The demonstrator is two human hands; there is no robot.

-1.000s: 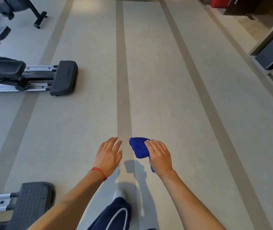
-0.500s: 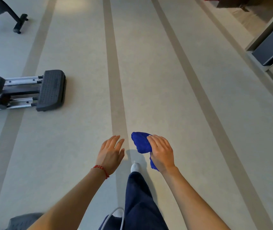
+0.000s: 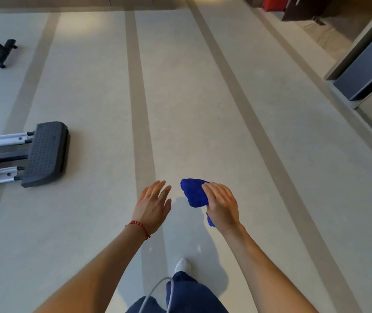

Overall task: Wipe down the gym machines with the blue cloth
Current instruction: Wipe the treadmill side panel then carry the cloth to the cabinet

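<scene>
My right hand holds a bunched blue cloth out in front of me, above the floor. The cloth sticks out to the left of my fingers, and a corner hangs below my palm. My left hand hovers beside it, fingers straight and apart, holding nothing; a red bead bracelet circles its wrist. The rear end of a gym machine, a black studded foot plate on silver rails, lies on the floor to my left, well away from both hands.
A black leg of another machine stands at the far left. A wall edge with a dark panel runs along the right. Beige floor with darker stripes stretches ahead. My leg and white shoe are below.
I have walked on along the floor; the foot plate at the left has slid lower in view. Both hands keep their pose, the right one still holding the cloth.
</scene>
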